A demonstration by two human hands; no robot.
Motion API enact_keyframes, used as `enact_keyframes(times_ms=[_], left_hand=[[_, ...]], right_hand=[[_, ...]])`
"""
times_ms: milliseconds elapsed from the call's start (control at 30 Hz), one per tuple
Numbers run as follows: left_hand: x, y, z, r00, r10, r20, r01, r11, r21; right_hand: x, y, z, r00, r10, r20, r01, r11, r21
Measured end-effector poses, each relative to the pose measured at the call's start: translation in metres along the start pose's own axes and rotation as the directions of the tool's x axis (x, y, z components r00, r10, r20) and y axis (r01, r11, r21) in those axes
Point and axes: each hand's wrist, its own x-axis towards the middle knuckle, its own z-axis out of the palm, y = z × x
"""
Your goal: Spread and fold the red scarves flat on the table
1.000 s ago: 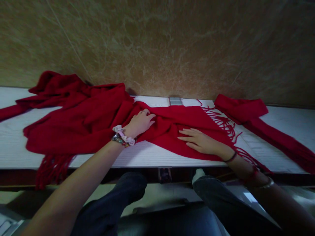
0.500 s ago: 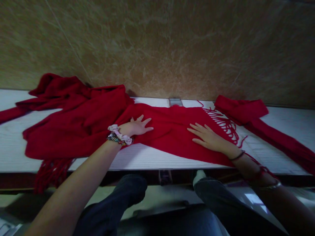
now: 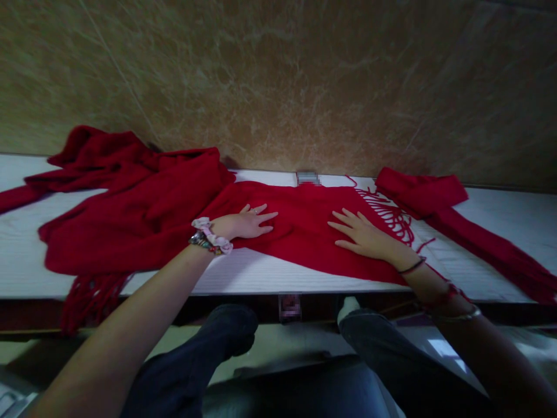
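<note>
A red fringed scarf (image 3: 300,209) lies spread over the middle of a white table (image 3: 243,273), its fringe pointing right. My left hand (image 3: 248,223) rests palm down on it with the fingers apart; a pink scrunchie and beads circle that wrist. Flat on the scarf's right part lies my right hand (image 3: 363,235), fingers spread toward the left. To the left, the red cloth continues into a rumpled heap (image 3: 130,215), and fringe (image 3: 93,299) hangs over the table's front edge. Whether the heap is one piece with the scarf I cannot tell.
Right of the fringe lies a folded red strip (image 3: 435,200), with a long end running to the lower right. A brown marbled wall (image 3: 261,87) stands behind the table. My legs (image 3: 213,342) are below the front edge.
My left hand has slid slightly right and my right hand slightly left, so they are closer together. A small ripple shows in the scarf between them.
</note>
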Motion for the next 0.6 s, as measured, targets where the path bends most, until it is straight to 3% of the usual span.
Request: enact_keyframes(times_ms=[100, 167, 267, 467, 600], left_hand=[[0.001, 0.002, -0.004, 0.996, -0.080, 0.042, 0.081, 0.996, -0.038], [-0.001, 0.003, -0.002, 0.988, -0.144, 0.049, 0.147, 0.986, -0.072], [-0.005, 0.003, 0.004, 0.984, -0.180, 0.017, 0.181, 0.979, -0.092], [-0.009, -0.007, 0.010, 0.988, -0.149, -0.041, 0.145, 0.985, -0.094], [-0.006, -0.014, 0.014, 0.983, -0.150, -0.108, 0.148, 0.989, -0.019]], right_hand=[[0.005, -0.025, -0.007, 0.989, -0.130, -0.075, 0.134, 0.990, 0.052], [0.009, -0.043, -0.006, 0.973, -0.228, -0.038, 0.231, 0.966, 0.115], [0.012, -0.060, 0.003, 0.964, -0.261, 0.044, 0.251, 0.954, 0.164], [0.007, -0.055, 0.002, 0.943, -0.305, 0.134, 0.263, 0.929, 0.260], [0.005, -0.043, -0.017, 0.878, -0.404, 0.256, 0.283, 0.871, 0.402]])
